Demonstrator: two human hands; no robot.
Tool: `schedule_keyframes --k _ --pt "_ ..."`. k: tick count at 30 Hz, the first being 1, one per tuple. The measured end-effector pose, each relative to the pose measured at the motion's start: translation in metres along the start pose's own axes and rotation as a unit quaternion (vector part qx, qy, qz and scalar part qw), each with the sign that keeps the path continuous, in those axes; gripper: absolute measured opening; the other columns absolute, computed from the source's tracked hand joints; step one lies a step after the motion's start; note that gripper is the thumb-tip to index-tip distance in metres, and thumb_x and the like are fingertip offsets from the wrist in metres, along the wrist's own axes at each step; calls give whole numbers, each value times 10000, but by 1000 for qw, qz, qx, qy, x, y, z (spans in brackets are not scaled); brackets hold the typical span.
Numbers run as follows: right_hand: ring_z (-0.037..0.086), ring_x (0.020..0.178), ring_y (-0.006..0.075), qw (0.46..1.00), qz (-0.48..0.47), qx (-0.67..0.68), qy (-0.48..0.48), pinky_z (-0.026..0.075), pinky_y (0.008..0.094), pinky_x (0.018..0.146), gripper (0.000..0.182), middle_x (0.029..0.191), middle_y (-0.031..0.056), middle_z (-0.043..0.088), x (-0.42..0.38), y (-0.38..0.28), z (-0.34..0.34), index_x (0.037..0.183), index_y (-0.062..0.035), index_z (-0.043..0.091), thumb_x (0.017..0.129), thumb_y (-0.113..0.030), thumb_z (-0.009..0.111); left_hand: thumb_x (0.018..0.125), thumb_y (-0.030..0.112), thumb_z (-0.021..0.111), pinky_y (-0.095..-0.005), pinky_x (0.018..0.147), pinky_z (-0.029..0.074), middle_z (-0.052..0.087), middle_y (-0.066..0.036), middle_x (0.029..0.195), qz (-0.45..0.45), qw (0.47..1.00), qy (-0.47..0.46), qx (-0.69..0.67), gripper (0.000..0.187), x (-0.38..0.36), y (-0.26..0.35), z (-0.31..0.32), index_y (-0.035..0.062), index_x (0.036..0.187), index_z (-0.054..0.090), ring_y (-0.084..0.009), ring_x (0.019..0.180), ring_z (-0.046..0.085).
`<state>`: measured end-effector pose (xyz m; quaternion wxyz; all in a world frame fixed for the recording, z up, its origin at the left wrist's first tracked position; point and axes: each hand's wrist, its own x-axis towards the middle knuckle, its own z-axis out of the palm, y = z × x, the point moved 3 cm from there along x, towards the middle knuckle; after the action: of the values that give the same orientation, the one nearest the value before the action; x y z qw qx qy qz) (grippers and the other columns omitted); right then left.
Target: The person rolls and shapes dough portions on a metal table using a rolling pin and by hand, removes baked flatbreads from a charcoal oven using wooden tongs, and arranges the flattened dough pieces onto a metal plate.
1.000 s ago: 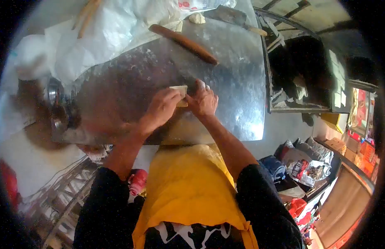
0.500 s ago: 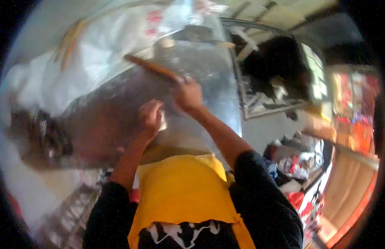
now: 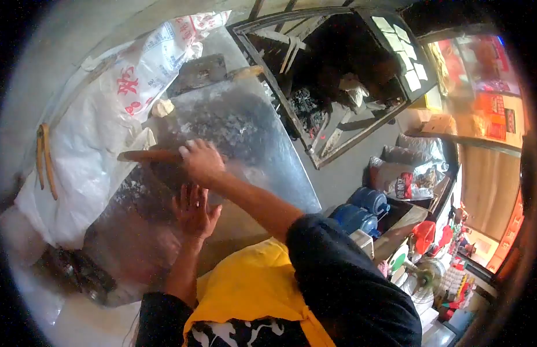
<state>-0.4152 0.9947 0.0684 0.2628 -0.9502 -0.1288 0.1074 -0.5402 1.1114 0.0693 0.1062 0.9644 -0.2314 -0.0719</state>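
Note:
My right hand is wrapped round a wooden rolling pin, whose tapered end points left over the floury metal tabletop. Just below it, my left hand lies palm down with its fingers stretched out. Whether anything is under that palm is hidden. A small pale lump that looks like dough sits farther back, by the edge of a white printed sack.
Wooden tongs lie on the sack at left. A dark block stands at the table's back. Beyond the right edge is a framed pit with charred contents. Blue water jugs and filled bags stand farther right.
My view has turned, shifting the scene. The rolling pin and my right hand are lower and closer to my left hand. My left hand, earlier curled by a pale piece, is now stretched flat.

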Motion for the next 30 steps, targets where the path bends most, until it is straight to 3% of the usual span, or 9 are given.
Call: schedule_keyframes --k 5,13,15,20,22,23,24,28,30 --pt "498 1192 311 992 60 0 108 426 456 962 437 1197 101 551 -107 44 -24 1267 -126 557 875 -275 680 866 560 626 -659 1131 220 369 -92 1571 -8 996 78 47 764 5 4 -5 149 1481 436 -365 1435 341" --pt "527 1115 325 992 77 -19 96 441 477 899 472 1206 80 552 -194 84 -21 1289 -205 582 846 -299 718 922 591 562 -631 1179 110 335 -101 1598 -150 978 -34 -141 830 -11 -5 -12 173 1575 269 -344 1503 221" --pt "530 1116 333 994 68 -16 84 433 482 906 467 1200 81 559 -195 84 -23 1297 -204 582 856 -293 708 913 587 583 -639 1173 122 346 -123 1588 -135 988 73 -34 843 -14 -14 -2 185 1579 259 -348 1500 228" --pt "566 1084 331 993 89 -17 82 443 472 884 405 1166 95 587 -204 74 -32 1253 -149 611 869 -242 697 933 524 599 -566 1182 203 379 -142 1566 -121 985 108 -58 786 -25 -19 -11 162 1564 301 -359 1477 271" --pt "588 1087 317 994 72 -28 74 456 468 873 384 1219 90 588 -209 48 -48 1245 -133 615 882 -230 691 967 462 580 -475 1182 249 396 -180 1546 -232 827 119 -498 721 -40 -36 -15 142 1556 316 -368 1448 326" --pt "595 1092 322 998 14 -49 48 459 470 870 385 1241 96 586 -211 29 -57 1252 -131 610 888 -232 687 963 419 597 -550 1125 264 480 -184 1456 -229 888 241 -317 689 -49 -46 -21 78 1515 364 -355 1361 435" --pt "601 1096 327 996 -43 -70 21 461 472 868 386 1263 103 584 -213 14 -62 1258 -130 606 894 -233 682 963 419 597 -550 1125 264 480 -184 1456 -233 888 240 -317 689 -63 -56 -17 78 1515 364 -355 1361 435" --pt "559 1213 357 984 -155 -82 -29 456 484 930 507 1407 168 525 -187 -17 -36 1380 -86 517 932 -284 643 971 438 573 -584 1143 220 441 -158 1507 -262 921 182 -222 641 -82 -72 -45 129 1503 391 -329 1393 409" --pt "512 1283 381 982 -165 -87 -27 430 507 989 585 1458 186 488 -139 -6 -9 1422 -67 482 966 -422 576 979 497 529 -606 1168 178 410 -130 1544 -168 981 93 -16 644 -64 -84 -28 156 1507 389 -327 1434 360"
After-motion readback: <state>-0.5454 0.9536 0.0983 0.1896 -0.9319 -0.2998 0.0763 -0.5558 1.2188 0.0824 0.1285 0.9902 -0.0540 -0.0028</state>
